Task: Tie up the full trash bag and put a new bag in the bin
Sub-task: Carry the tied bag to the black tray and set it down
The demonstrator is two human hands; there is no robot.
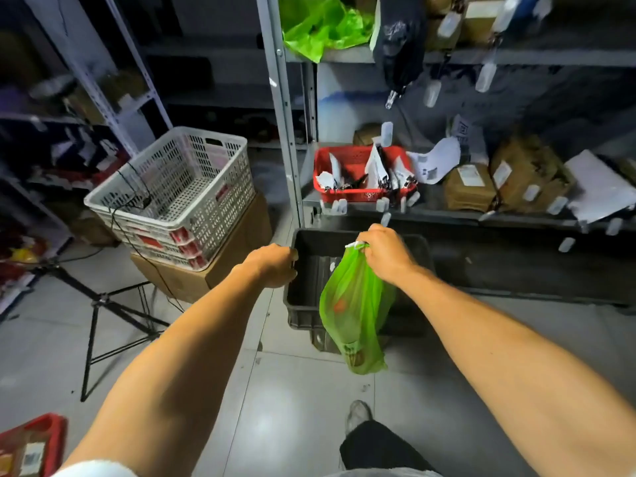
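A black plastic bin [303,306] stands on the tiled floor under a metal shelf. My left hand [273,265] grips the bin's left rim. My right hand [387,254] is closed around the gathered neck of a full, translucent green trash bag [354,315]. The bag hangs free in front of the bin, its bottom below the bin's near wall. Something orange shows through the plastic. More loose green bags [320,25] lie bunched on an upper shelf at the top of the view.
A white perforated crate [179,194] sits on a cardboard box [237,249] to the left. A black tripod [103,304] stands left of my arm. A red basket [361,194] and parcels fill the shelf behind the bin. My shoe [358,413] is below.
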